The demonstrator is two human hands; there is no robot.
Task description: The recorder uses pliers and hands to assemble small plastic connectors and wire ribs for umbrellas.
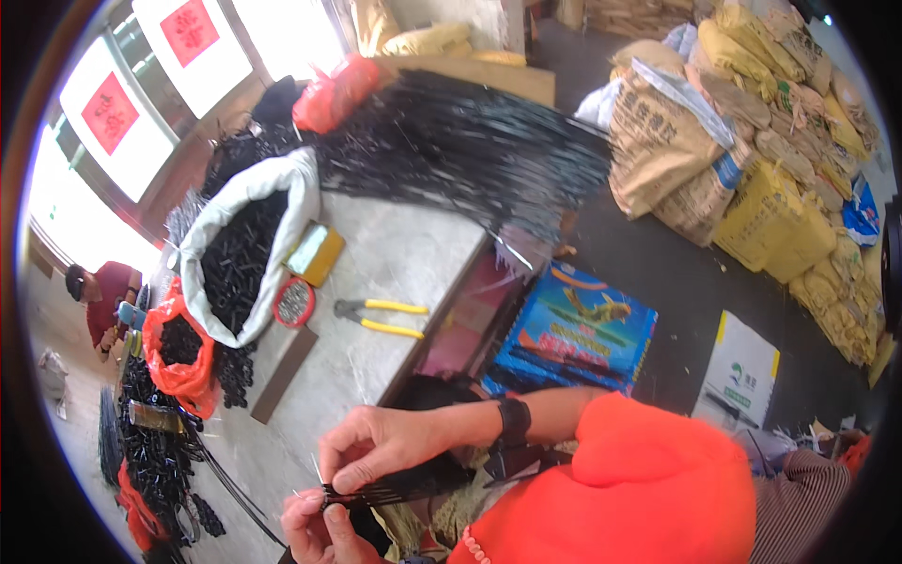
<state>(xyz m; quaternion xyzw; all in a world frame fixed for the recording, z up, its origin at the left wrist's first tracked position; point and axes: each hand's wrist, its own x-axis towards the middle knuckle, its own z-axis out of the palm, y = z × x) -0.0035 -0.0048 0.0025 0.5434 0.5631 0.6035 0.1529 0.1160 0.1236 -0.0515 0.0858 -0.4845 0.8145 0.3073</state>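
Note:
Low in the view, both my hands meet at the end of a bundle of thin black rods point(402, 486), which runs off to the right toward my lap. My right hand point(390, 446), with a dark watch at the wrist, comes in from the right with thumb and fingers pinched on the bundle's end. Just below, my left hand point(324, 534) grips the same end between thumb and fingertips. Fine pale wire point(318, 464) sticks out between the fingers; which hand pinches it is hard to make out. Yellow-handled pliers point(381, 316) lie on the grey table point(376, 235) beyond.
A white sack point(307, 179) of short black parts, a red dish point(293, 303) of small metal pieces and a yellow box point(322, 258) stand on the table. Long black rods point(451, 141) cover its far side. Filled sacks point(780, 141) are stacked right. Another person point(113, 301) is far left.

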